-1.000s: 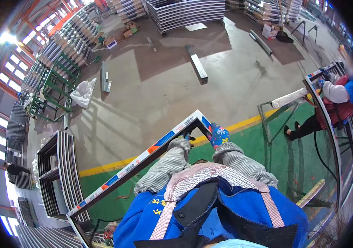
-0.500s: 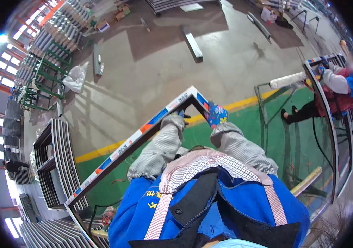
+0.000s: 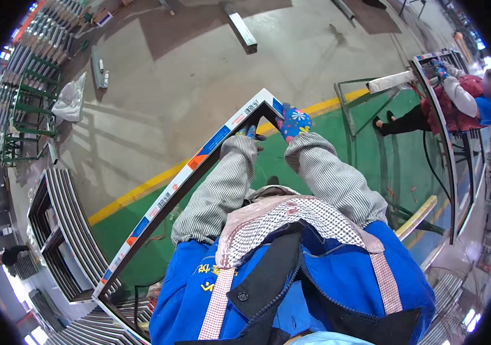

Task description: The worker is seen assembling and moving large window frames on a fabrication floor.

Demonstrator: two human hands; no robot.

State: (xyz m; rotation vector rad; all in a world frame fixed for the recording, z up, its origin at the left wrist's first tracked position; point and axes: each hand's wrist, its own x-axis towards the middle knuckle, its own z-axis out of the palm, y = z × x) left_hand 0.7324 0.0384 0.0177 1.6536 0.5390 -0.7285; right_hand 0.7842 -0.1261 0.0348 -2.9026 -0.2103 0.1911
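A large dark metal frame (image 3: 168,198), its outer face covered with white, blue and orange printed film, slants from lower left up to a corner in front of me. Just inside that corner, my left hand (image 3: 252,133) is closed around the long bar, its fingers partly hidden behind it. On the short bar right of the corner, my right hand (image 3: 296,122), in a blue flowered glove, is gripping. Grey striped sleeve covers run over both forearms. The frame's far lower end drops out of sight beside my body.
Dark frames (image 3: 73,236) lean in a stack at left. Green racks (image 3: 30,109) and a plastic bag (image 3: 72,99) stand beyond. A metal profile (image 3: 241,31) lies on the floor ahead. At right, a co-worker (image 3: 458,98) handles another tall frame (image 3: 444,135) beside a metal stand (image 3: 346,106).
My view has shifted, so the floor, stacks and co-worker sit higher and further left. The held frame's corner is higher in the picture, with both hands still on it.
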